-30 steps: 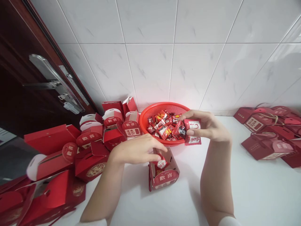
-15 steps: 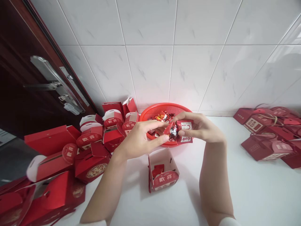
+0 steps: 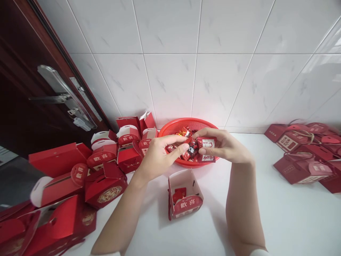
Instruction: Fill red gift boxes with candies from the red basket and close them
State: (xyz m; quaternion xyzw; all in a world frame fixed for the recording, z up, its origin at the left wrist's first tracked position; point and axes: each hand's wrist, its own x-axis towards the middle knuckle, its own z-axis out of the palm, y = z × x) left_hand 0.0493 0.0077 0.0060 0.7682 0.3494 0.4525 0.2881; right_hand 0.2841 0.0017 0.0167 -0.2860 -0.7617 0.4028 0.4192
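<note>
Over the red plastic basket (image 3: 163,130), my right hand (image 3: 228,146) grips a red-and-white candy packet (image 3: 208,146) between thumb and fingers. My left hand (image 3: 163,153) pinches a shiny red wrapped candy (image 3: 187,153) at the basket's front; the two hands nearly meet. More wrapped candies (image 3: 184,132) lie in the basket behind the fingers. Just in front of it, on the white table, stands an open red gift box (image 3: 187,205) with a white inside. A small red packet (image 3: 179,194) lies in that box.
Several red gift boxes (image 3: 106,185), some with open flaps, crowd the left side. More closed red boxes (image 3: 303,167) sit at the right on the white table (image 3: 282,213). A tiled wall (image 3: 170,85) rises behind the basket, and a dark door (image 3: 23,81) stands at the left.
Both hands have shifted slightly left, still holding the candies over the basket. The wrapped candy in the left hand has moved a little left and down. The gift box stays put.
</note>
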